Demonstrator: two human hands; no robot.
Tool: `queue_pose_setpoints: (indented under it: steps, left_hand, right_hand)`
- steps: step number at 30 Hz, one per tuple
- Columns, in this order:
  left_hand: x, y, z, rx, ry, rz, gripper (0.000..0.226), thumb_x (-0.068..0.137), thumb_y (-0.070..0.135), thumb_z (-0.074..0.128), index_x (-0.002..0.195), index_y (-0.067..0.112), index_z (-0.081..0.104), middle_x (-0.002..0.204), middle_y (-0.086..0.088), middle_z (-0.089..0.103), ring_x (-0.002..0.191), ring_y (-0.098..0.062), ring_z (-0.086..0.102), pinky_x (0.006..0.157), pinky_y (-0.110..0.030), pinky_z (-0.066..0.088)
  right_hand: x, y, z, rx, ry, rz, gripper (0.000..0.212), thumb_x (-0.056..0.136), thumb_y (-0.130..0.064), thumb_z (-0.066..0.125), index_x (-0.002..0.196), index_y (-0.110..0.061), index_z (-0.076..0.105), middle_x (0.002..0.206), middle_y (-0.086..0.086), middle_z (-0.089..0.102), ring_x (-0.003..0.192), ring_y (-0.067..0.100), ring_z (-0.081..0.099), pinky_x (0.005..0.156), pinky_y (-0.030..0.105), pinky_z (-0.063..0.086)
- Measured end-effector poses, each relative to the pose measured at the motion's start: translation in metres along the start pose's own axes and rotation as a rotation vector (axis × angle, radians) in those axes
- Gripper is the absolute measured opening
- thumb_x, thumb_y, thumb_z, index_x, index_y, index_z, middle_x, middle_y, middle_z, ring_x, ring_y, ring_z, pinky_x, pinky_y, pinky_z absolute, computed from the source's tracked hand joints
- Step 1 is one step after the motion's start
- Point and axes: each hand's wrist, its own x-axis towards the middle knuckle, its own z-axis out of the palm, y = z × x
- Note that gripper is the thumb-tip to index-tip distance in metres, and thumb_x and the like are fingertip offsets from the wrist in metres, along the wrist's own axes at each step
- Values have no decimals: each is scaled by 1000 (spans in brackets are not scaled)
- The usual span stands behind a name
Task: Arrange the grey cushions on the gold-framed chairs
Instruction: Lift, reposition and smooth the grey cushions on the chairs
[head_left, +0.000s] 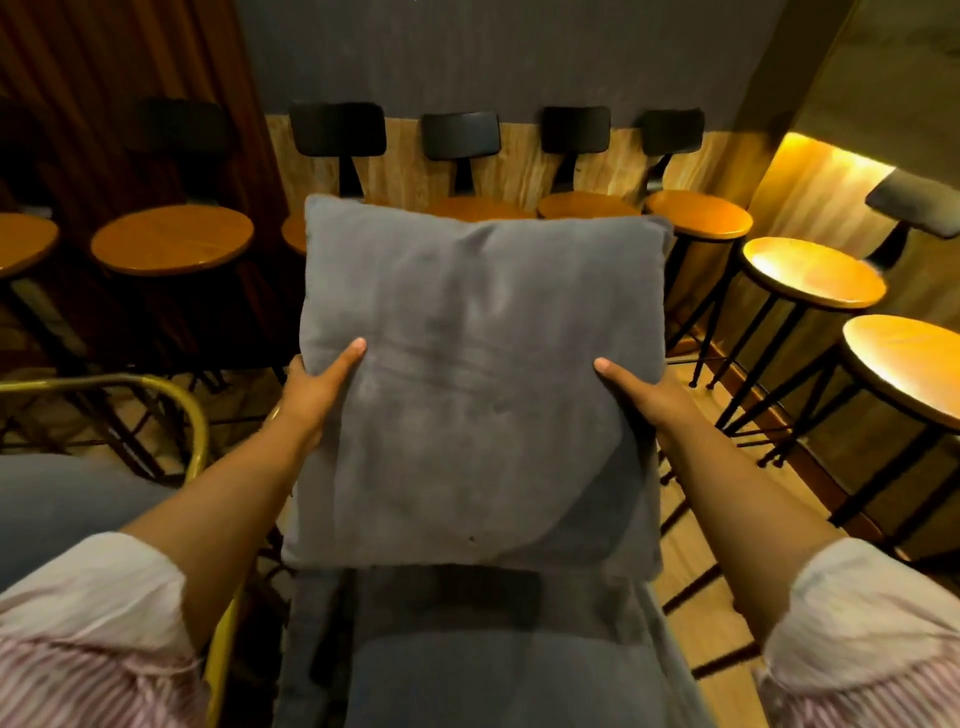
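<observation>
I hold a square grey cushion upright in front of me, above a grey upholstered chair whose seat and backrest fill the bottom centre. My left hand grips the cushion's left edge, thumb on the front face. Opposite it, my right hand grips the right edge the same way. The fingers of both hands are hidden behind the cushion. A second chair with a curved gold frame and grey padding stands at the left.
A row of bar stools with round orange wooden seats and black backrests lines the far wall. More stools run down the right side on black metal legs. Wooden floor shows between them and the chair.
</observation>
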Motion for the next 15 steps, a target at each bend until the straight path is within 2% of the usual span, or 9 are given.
queue_pose_setpoints:
  steps: [2,5,7,8,10,11,13,15]
  left_hand:
    - [24,-3,13,-11,-30,2,82,75,48,72,143,18,39,142,-8,51,127,-29,50,105,-46,43]
    - [48,-12,29,-46,-48,-70,91,73,54,70,148,24,28,148,-5,44,133,-30,45,109,-52,39]
    - [62,-25,37,-52,-43,-122,95,71,59,68,149,30,23,150,-3,41,135,-31,42,109,-57,36]
    - [66,-31,41,-49,-47,-138,101,65,65,69,149,32,21,152,-3,39,137,-32,40,109,-59,34]
    - [75,-46,47,-58,-47,-138,119,50,75,71,149,33,20,153,-3,37,138,-32,37,110,-59,32]
    - [81,-55,51,-69,-43,-116,116,54,72,71,150,32,20,154,-4,36,139,-32,37,111,-56,32]
    - [88,-72,58,-83,-21,-92,92,76,55,65,151,30,17,155,-4,34,140,-30,34,114,-50,32]
    - [96,-93,65,-95,-8,-81,82,84,45,62,150,28,17,155,-4,33,140,-28,35,114,-48,32]
  right_hand:
    - [32,3,6,3,-15,13,75,71,-37,80,136,-18,46,132,-1,55,111,17,52,88,32,42]
    - [72,3,17,17,-91,72,74,73,-35,78,137,-20,44,128,-3,52,115,15,47,90,35,37]
    - [96,6,25,18,-154,143,87,64,-46,82,138,-22,44,133,-5,53,123,20,47,97,42,38]
    - [106,10,27,16,-172,163,91,60,-49,83,138,-22,45,136,-2,53,127,24,47,97,43,39]
    - [123,20,33,25,-149,151,85,65,-45,81,138,-23,43,139,1,52,128,28,47,92,46,41]
    - [132,27,36,27,-129,144,88,63,-46,82,139,-25,42,139,1,52,128,28,47,92,48,42]
    - [145,41,40,30,-111,148,93,59,-48,83,139,-28,40,140,0,51,128,28,47,98,53,43]
    - [156,57,45,44,-96,152,93,61,-46,82,141,-27,39,142,-1,49,129,26,45,98,50,43]
